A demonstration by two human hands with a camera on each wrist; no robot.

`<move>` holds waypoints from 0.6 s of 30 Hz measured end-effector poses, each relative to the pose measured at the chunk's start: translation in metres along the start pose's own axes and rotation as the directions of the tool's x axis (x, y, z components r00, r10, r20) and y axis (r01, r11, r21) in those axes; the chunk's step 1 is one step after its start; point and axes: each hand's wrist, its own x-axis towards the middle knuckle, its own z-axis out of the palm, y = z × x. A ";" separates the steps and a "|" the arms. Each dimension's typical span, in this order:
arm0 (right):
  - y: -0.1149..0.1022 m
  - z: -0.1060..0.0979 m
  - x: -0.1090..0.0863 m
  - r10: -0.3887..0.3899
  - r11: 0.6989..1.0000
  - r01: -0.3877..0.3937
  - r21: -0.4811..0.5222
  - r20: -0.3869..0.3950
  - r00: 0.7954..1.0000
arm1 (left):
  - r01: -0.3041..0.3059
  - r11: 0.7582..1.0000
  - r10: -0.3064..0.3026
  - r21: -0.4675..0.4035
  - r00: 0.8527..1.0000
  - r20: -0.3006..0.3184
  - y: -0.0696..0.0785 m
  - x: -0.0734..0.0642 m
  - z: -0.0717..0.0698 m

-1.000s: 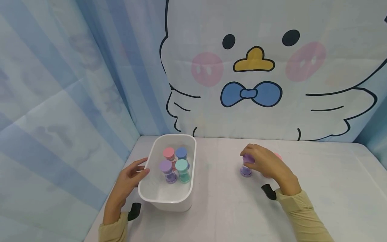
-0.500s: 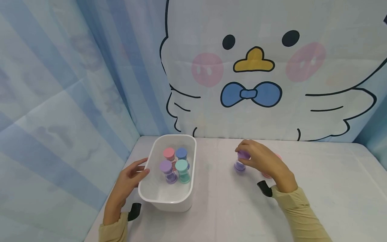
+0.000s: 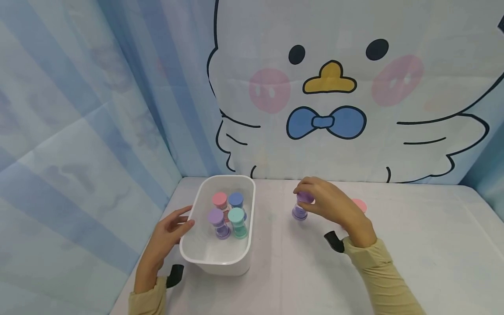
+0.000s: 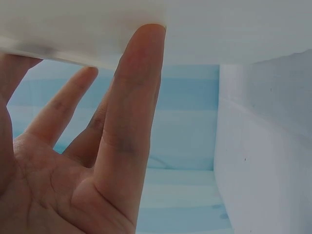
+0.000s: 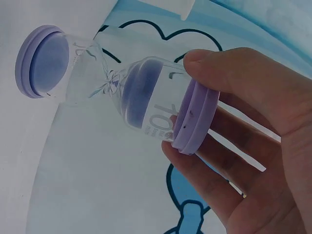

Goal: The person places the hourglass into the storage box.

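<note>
In the head view my right hand (image 3: 332,203) pinches the purple cap of a sand timer (image 3: 300,213), to the right of a white bin (image 3: 214,256). The right wrist view shows thumb and fingertips round one cap of this clear sand timer (image 5: 146,92), marked 10, with purple sand. My left hand (image 3: 167,236) touches the bin's left side, its fingers (image 4: 129,107) mostly straight against the wall. Inside the bin several sand timers stand upright: a pink one (image 3: 219,199), a blue one (image 3: 236,199), a purple one (image 3: 215,216) and a mint green one (image 3: 237,215).
Behind my right hand a pink sand timer (image 3: 360,204) shows only its top; the hand covers the rest. A white cloth-covered table (image 3: 275,271) lies under everything. A cartoon-printed curtain (image 3: 327,153) hangs along the table's back edge.
My right hand has moved left with the purple sand timer, closer to the bin. The pink timer behind it shows more of its top. The left hand and the bin have stayed put.
</note>
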 end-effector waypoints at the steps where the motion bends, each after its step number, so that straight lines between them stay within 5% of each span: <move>1: -0.002 0.000 0.001 -0.007 1.000 0.007 0.000 -0.002 1.000 | -0.001 1.000 0.001 0.001 1.000 -0.002 0.000 0.000 0.000; 18: -0.036 -0.007 0.026 -0.110 0.994 0.109 -0.025 -0.045 0.993 | 0.010 1.000 -0.010 -0.010 1.000 0.004 -0.001 0.001 -0.001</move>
